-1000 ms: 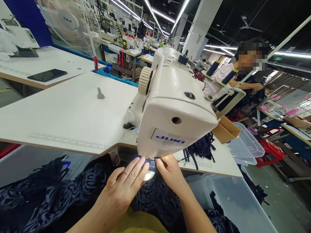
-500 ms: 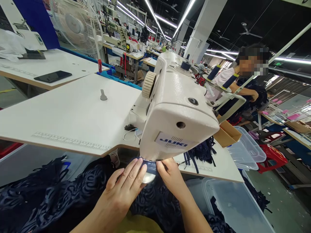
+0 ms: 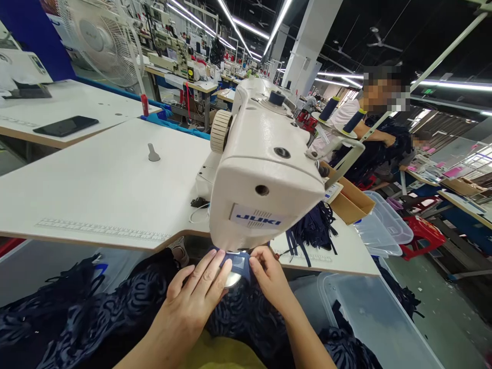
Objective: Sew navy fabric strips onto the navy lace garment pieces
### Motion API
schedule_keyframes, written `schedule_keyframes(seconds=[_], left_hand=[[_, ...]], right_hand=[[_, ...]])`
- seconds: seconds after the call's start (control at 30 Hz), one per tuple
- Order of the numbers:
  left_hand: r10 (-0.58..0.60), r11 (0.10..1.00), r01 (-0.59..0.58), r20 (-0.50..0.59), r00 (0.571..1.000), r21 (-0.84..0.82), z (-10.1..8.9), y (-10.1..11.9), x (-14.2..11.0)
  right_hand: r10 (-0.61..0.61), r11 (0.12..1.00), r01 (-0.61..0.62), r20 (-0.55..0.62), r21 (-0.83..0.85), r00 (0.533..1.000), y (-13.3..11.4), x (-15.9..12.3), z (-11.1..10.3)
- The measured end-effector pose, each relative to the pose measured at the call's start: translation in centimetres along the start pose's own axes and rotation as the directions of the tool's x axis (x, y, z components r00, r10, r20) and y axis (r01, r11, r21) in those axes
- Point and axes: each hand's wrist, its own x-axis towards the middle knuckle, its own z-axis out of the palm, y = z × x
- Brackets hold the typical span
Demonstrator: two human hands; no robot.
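Observation:
A white JUKI sewing machine (image 3: 261, 169) stands on a white table (image 3: 96, 189), its head right above my hands. My left hand (image 3: 194, 297) lies flat with fingers stretched out, pressing dark navy lace fabric (image 3: 115, 307) just under the machine head. My right hand (image 3: 269, 279) is beside it, fingers curled and pinching the fabric edge at the needle area, which the machine head hides. The fabric drapes down over my lap to the left.
A clear plastic bin (image 3: 369, 318) stands at the lower right, a cardboard box (image 3: 348, 202) and more bins behind it. Navy strips (image 3: 311, 230) lie on the table's right. A phone (image 3: 65, 125) rests on a neighbouring table. A fan (image 3: 103, 41) stands behind. Another person (image 3: 369, 123) sits opposite.
Both hands have stayed on the fabric under the machine head, the right fingers shifting slightly. The camera view has swung a little.

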Motion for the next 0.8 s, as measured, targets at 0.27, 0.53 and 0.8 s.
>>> schedule_keyframes(seconds=[0.27, 0.53, 0.8], left_hand=[[-0.036, 0.999, 0.036, 0.006, 0.999, -0.015, -0.1, 0.5, 0.1], [-0.037, 0.957, 0.016, -0.065, 0.997, -0.289, -1.7, -3.7, -1.9], [-0.280, 0.953, 0.294, -0.169, 0.945, 0.065, -3.1, -6.7, -1.1]], right_hand=[[-0.029, 0.965, 0.075, 0.182, -0.250, 0.983, 4.2, -2.5, -2.2], [0.197, 0.964, -0.232, 0.234, 0.130, 0.952, -2.1, -4.5, -7.4], [-0.202, 0.875, 0.190, 0.022, -0.445, 0.979, -6.7, 0.6, -0.2]])
